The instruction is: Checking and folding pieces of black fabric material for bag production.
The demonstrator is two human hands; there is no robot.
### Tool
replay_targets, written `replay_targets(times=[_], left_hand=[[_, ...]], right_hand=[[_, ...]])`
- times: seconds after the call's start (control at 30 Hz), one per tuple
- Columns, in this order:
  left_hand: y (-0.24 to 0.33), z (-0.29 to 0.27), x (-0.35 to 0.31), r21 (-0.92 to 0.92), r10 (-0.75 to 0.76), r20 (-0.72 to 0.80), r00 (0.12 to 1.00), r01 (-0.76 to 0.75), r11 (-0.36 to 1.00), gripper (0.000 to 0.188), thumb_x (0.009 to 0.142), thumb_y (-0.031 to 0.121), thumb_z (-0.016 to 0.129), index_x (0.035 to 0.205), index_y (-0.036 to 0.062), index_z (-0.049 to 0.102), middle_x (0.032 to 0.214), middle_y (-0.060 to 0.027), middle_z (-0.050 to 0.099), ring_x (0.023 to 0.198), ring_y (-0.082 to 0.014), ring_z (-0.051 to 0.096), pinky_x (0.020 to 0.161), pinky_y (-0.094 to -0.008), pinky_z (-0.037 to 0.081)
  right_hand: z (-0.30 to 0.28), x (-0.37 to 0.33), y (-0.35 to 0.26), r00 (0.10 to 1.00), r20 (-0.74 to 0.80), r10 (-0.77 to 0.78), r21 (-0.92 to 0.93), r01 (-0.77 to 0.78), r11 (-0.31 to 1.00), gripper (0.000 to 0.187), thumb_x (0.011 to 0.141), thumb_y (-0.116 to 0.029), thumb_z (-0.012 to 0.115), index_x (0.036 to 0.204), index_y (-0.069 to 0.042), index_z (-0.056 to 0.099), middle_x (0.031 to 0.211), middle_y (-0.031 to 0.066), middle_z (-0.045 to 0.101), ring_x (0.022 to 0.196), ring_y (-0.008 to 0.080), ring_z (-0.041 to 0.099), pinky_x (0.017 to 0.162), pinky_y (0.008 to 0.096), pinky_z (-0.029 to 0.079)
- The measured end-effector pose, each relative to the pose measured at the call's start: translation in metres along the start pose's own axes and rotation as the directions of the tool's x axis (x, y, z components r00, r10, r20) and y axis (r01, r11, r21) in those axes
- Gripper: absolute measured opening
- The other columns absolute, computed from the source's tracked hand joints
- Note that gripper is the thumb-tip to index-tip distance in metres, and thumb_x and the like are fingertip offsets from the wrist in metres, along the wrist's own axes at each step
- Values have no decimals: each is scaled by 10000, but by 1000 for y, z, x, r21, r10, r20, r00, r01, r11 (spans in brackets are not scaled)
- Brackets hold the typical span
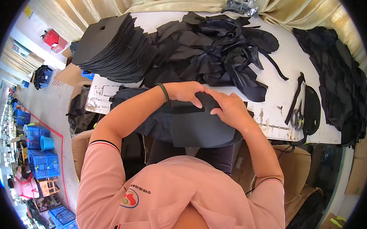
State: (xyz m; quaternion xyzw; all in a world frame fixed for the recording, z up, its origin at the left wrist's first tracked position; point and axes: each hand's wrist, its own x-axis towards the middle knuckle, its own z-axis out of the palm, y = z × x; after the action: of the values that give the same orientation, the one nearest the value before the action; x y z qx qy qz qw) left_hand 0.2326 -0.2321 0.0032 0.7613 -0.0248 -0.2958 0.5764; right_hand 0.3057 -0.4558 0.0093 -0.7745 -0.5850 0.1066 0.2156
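Head view looks down on a person in a pink short-sleeved shirt, both hands pressed together on a black, curved-edged piece of stiff fabric [200,126] that lies at the near edge of the white desk [281,94], partly overhanging toward the lap. The left hand [186,92], with a green band at the wrist, clamps the piece's upper edge with fingers curled over it; the right hand [229,108] sits just beside, touching the left, fingers folded down onto the same edge. Whether a second layer is pinched between them cannot be told.

To do this well, I judge the edges should be kept aligned under both thumbs, with the pressure even and the piece flat on the desk so it does not slip off the rim.

A tall fanned stack of flat black cut panels [111,46] stands at the far left of the desk, a loose heap of black fabric scraps and straps [221,51] behind the hands, and a pair of scissors [297,118] lies well to the right.
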Motion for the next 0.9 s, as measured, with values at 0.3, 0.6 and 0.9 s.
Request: replay_targets(times=[0.3,0.6,0.9], left_hand=[[-5,-1,1,-123,7,37,999,-3,992,494,813,-35,687,1291,6,570,1140,-31,656,1026,-134,572,951,-284,441],[-6,17,2,539,417,-305,856,-206,817,597,809,162,745,1333,24,493,1290,-157,569,1216,-286,531,1047,-401,397],[-59,107,-32,850,363,-67,929,-138,509,814,769,442,765,1441,128,430,1544,-213,292,1471,-365,206,1175,-558,172]], right_hand=[[14,-3,-6,983,-171,-73,-241,31,970,707,683,-145,806,1329,-133,520,815,59,621,727,259,622,702,373,406],[26,-2,14,981,-196,7,-231,-53,971,643,730,-182,786,1313,-120,522,860,64,621,787,247,640,735,391,400],[10,4,115,767,-590,252,-219,-452,865,414,770,-216,763,1143,-124,606,994,73,628,983,308,592,836,438,442]])
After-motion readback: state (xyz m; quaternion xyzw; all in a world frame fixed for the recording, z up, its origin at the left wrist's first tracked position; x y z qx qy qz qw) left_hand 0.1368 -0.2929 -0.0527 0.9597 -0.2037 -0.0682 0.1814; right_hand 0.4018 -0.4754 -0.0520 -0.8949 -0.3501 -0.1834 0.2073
